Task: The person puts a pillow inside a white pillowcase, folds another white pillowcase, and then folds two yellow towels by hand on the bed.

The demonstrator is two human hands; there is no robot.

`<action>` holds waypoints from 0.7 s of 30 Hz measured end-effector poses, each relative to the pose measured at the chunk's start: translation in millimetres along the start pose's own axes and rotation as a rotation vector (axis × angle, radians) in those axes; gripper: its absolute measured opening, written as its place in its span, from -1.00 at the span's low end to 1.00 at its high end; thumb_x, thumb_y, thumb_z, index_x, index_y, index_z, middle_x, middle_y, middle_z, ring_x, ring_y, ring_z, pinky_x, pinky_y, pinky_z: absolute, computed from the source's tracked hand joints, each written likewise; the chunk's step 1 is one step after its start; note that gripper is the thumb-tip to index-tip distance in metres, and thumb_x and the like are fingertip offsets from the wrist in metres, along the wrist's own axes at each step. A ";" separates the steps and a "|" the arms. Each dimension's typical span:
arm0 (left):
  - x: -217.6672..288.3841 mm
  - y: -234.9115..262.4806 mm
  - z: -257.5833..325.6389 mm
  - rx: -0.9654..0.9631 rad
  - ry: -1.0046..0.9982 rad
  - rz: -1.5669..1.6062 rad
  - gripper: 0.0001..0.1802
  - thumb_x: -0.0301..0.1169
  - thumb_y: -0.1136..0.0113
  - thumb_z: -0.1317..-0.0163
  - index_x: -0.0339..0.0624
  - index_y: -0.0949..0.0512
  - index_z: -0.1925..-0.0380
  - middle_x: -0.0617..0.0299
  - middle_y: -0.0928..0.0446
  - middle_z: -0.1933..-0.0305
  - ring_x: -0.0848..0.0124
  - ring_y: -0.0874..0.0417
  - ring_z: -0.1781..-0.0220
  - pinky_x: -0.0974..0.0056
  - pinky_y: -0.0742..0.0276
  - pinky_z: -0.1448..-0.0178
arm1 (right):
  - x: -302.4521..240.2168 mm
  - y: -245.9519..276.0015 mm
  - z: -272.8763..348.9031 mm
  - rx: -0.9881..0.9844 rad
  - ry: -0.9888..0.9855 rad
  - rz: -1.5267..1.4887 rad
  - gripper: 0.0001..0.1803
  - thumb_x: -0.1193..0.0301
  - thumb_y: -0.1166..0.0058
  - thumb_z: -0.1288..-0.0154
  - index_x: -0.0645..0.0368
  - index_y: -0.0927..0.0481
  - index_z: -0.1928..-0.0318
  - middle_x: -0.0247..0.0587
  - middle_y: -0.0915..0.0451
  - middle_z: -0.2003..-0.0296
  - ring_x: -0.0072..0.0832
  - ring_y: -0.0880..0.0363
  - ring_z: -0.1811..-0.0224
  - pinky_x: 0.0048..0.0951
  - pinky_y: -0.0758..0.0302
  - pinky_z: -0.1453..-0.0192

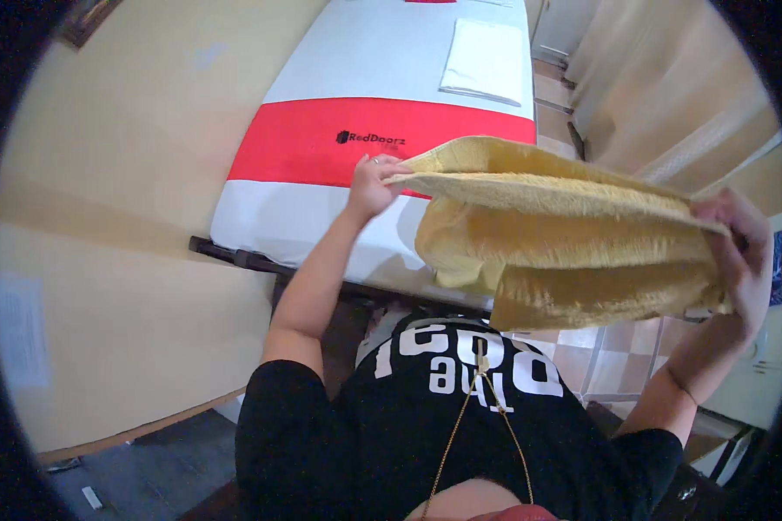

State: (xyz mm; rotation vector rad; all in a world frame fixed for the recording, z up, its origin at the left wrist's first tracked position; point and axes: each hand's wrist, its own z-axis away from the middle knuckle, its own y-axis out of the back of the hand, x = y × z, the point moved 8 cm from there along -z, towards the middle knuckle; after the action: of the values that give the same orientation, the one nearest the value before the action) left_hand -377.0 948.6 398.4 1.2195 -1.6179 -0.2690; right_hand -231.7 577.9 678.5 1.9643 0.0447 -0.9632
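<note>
In left hand (374,187) and right hand (742,252), head view: a yellow towel (573,226), pinched at opposite ends, stretched mid-air near the bed (291,213). Possibly slipping or sagging from a loose pinch. Hard to make out: right fingertips, shadowed. Cut off: bed's far end.

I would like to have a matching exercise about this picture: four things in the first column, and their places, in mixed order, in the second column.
Things:
1. yellow towel
2. red band
3. white folded cloth
4. cream curtain

Places:
A. on the bed, beyond the red band
B. hanging at the upper right of the picture
C. held up between the left hand and the right hand
D. across the bed from side to side

Pairs: 1-C, 2-D, 3-A, 4-B
</note>
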 end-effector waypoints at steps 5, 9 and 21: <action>-54.8 87.0 -30.6 -0.097 0.203 0.451 -0.90 -0.47 -0.17 -0.02 -0.21 -0.61 0.44 0.29 -0.56 0.30 0.47 -0.52 0.19 0.38 -0.39 0.01 | 19.1 -49.2 -0.9 -0.599 -0.232 0.286 -0.81 0.46 0.00 0.05 0.32 -0.54 0.39 -0.11 -0.56 0.32 -0.38 -0.50 0.35 -0.48 -0.41 0.16; 0.1 138.1 -76.8 -0.282 0.140 0.438 -0.81 -0.38 -0.10 -0.14 -0.28 -0.60 0.37 0.28 -0.53 0.21 0.48 -0.49 0.12 0.35 -0.39 -0.02 | 83.8 -3.0 3.5 -0.216 -0.453 0.395 -0.75 0.67 -0.10 0.21 0.26 -0.52 0.38 -0.13 -0.46 0.38 -0.32 -0.44 0.27 -0.42 -0.38 0.18; 27.1 247.4 -132.8 -0.297 0.037 0.180 -0.80 -0.57 -0.11 -0.04 -0.29 -0.59 0.30 0.21 -0.48 0.15 0.48 -0.48 0.08 0.39 -0.40 -0.02 | 131.3 10.4 4.0 -0.034 -0.153 0.543 -0.74 0.55 -0.24 0.19 0.27 -0.58 0.35 -0.15 -0.50 0.37 -0.31 -0.44 0.35 -0.38 -0.36 0.23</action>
State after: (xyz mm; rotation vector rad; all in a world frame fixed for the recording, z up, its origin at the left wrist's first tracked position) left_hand -407.6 1090.0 640.5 0.8440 -1.5796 -0.3560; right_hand -139.1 525.6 600.8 1.7285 -0.5289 -0.7364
